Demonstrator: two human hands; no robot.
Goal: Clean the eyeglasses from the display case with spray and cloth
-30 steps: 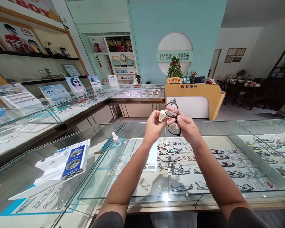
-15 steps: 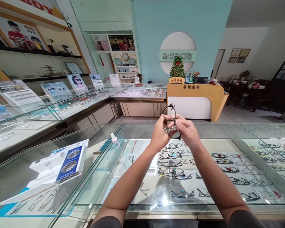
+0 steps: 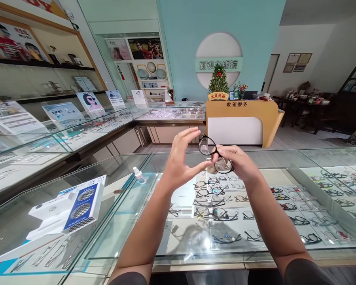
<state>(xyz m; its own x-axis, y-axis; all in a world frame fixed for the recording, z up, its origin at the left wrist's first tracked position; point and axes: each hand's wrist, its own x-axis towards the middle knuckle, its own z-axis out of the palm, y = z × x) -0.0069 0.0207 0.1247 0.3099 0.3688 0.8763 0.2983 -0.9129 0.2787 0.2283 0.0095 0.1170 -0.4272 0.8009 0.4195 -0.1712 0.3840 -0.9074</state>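
Observation:
A pair of dark, round-rimmed eyeglasses (image 3: 207, 146) is held up in the air above the glass counter, tilted with one lens higher than the other. My right hand (image 3: 242, 161) pinches the frame around its bridge. A crumpled pale beige piece (image 3: 213, 168), cloth-like, shows by the lower lens; which fingers keep it there is hard to make out. To the left, my left hand (image 3: 177, 163) is open, thumb and fingers spread wide. Its fingertips are near the upper lens and its thumb tip reaches close to the bridge; whether it touches is unclear.
Below my hands stands a glass display counter (image 3: 112, 253) holding rows of eyeglasses (image 3: 227, 238). A small white bottle (image 3: 139, 175) and a white-and-blue box (image 3: 84, 204) are on the left. Farther off are a yellow cashier desk (image 3: 271, 118) and another display case (image 3: 172, 114).
My left hand has let go of the eyeglasses, spreading its fingers and shifting left. The eyeglasses stay in my right hand, turned slightly. The view has shifted a little.

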